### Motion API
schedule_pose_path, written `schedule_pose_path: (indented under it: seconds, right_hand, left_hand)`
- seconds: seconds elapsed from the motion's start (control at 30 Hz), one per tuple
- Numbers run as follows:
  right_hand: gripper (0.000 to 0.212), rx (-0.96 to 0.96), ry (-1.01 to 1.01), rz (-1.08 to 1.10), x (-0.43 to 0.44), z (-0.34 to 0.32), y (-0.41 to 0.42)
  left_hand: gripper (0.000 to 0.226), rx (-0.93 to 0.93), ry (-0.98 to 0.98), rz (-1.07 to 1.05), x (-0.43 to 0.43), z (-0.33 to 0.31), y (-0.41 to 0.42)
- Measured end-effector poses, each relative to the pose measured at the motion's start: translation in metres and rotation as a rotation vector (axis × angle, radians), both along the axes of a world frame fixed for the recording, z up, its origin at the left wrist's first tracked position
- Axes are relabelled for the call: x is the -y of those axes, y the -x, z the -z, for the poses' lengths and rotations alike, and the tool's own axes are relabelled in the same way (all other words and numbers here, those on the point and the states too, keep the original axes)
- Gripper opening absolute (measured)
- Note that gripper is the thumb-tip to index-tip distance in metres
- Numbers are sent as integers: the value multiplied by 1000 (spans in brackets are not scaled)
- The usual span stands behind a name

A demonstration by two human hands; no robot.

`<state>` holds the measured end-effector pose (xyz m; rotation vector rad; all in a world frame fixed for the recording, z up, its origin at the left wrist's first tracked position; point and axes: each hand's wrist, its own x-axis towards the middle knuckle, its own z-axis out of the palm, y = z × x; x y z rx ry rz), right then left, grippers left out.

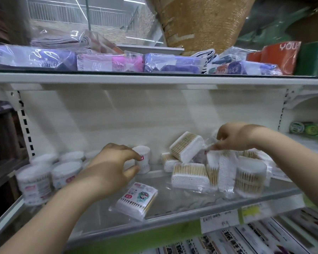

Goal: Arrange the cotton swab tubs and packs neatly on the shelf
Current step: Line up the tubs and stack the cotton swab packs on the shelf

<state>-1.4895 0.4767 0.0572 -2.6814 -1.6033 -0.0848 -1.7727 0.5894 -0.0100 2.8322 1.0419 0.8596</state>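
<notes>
Though blurred in places, nearest: flat pack (136,200) of swabs lying alone near front lip of shelf (154,224). Just behind, left hand (114,165) curled round small tub (142,159), upright, thumb and fingers pinching its side. Round tubs (35,182) clustered at left. At right, heap of packs (189,177), jumbled and touching. Right hand (233,138) above heap, pinching clear film of, apparently, one wrapped pack (214,160). Farthest: tilted pack (186,145) near back wall.
</notes>
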Motion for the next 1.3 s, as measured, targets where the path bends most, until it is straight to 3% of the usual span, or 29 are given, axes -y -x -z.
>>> schedule_pose_path:
  seconds: [0.1, 0.23, 0.4, 0.63, 0.77, 0.9, 1.13, 1.2, 1.3]
  right_hand:
    - [60, 3, 95, 58, 5, 7, -2]
    - [56, -76, 56, 60, 6, 13, 2]
    - [68, -56, 48, 57, 8, 25, 6]
    - [61, -138, -16, 76, 15, 24, 6]
    - [48, -295, -157, 90, 15, 24, -6]
    - [45, -306, -312, 117, 16, 14, -15]
    - [38, -471, -793, 39, 19, -6, -24]
    - [31, -590, -911, -81, 18, -6, -18]
    - [17, -949, -933, -244, 13, 1, 1]
  left_hand:
    - [27, -7, 17, 30, 9, 0, -11]
    - [24, 3, 78, 40, 13, 2, -20]
    - [24, 5, 107, 46, 16, 7, -28]
    - [25, 22, 133, 88, 22, 6, -34]
    - [26, 31, 157, 95, 22, 6, -33]
    - [25, 47, 141, 107, 21, 7, -32]
    - [23, 97, 133, 109, 14, 11, -33]
    - [21, 157, 177, 109, 12, 11, -33]
    - [14, 369, 381, 139, 13, 8, -33]
